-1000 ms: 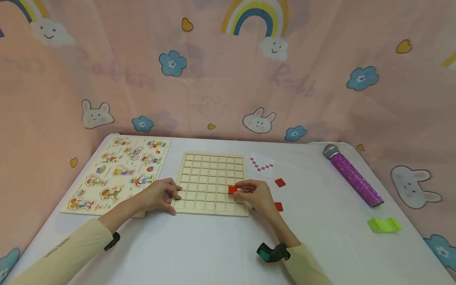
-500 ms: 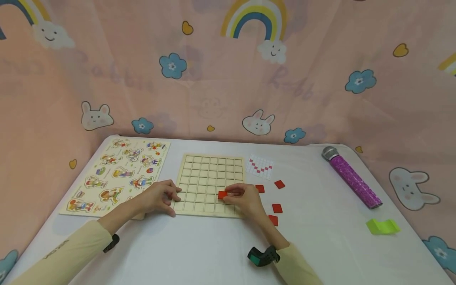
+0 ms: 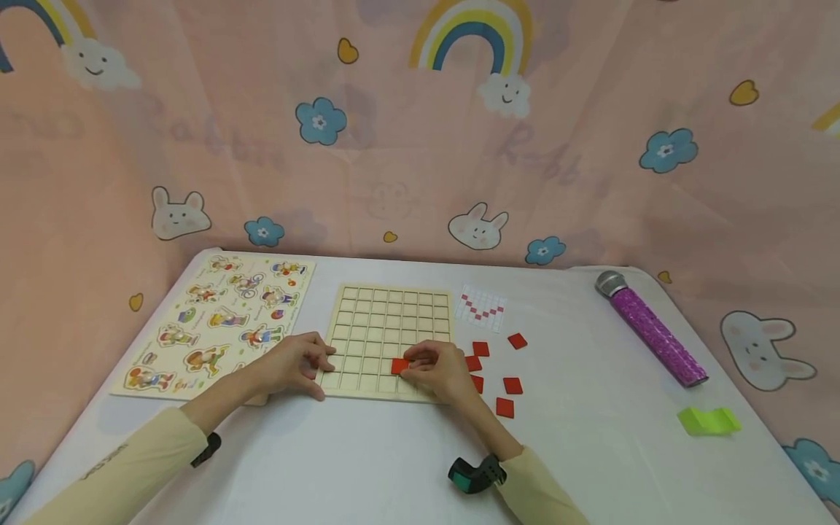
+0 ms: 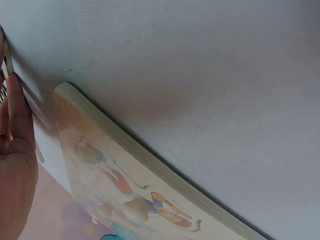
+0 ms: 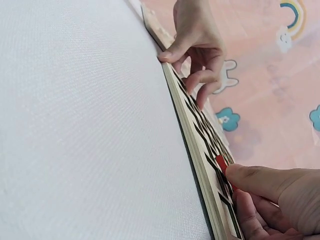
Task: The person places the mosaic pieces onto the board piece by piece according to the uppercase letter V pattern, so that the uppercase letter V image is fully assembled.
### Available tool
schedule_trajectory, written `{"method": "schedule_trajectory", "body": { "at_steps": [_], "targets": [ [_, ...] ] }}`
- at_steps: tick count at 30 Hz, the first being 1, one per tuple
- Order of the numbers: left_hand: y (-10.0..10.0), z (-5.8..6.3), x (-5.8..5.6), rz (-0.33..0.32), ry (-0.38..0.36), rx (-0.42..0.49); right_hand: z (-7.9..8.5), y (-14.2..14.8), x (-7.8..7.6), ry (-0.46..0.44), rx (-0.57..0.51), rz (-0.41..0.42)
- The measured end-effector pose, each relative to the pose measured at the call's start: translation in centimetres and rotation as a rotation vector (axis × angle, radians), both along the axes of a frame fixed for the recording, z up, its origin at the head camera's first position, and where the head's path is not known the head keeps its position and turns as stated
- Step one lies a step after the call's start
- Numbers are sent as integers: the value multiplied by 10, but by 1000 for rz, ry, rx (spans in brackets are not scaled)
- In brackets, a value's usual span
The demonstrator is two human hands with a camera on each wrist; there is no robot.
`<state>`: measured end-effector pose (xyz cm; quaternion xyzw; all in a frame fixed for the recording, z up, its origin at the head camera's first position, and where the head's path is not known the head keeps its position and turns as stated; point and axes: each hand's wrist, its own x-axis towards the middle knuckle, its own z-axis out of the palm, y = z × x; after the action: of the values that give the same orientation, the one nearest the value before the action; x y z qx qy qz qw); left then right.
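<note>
Head view shows the wooden grid board (image 3: 387, 335) with all cells empty but one. The left hand (image 3: 295, 362) rests curled on its left edge; whether it really grips, I cannot tell. The right hand (image 3: 436, 370) pinches one red tile (image 3: 399, 366) over a lower cell. Six loose red tiles (image 3: 504, 407) wait just beside.

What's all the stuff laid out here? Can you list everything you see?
Grid board: 1, pale wood, table centre.
Red tile: 1, on the board's near rows, pinched by the right hand.
Loose red tiles: 5, right of the board.
Pattern card: 1, white with red squares, beyond the tiles.
Picture puzzle: 1, colourful figures, left.
Toy microphone: 1, purple, right.
Green piece: 1, near right.
Table: 1, white.
Left hand: grips the board's left edge.
Right hand: on the board.
</note>
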<state>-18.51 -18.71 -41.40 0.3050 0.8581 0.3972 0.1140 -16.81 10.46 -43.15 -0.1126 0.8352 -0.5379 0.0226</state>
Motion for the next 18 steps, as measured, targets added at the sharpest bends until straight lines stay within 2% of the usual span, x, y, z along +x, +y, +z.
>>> {"method": "schedule_trajectory", "body": {
  "at_steps": [13, 18],
  "targets": [
    [0, -2, 0, -2, 9, -10, 0, -10, 0, 35, 12, 28],
    [0, -3, -2, 4, 10, -21, -2, -12, -1, 96, 7, 46]
  ]
}}
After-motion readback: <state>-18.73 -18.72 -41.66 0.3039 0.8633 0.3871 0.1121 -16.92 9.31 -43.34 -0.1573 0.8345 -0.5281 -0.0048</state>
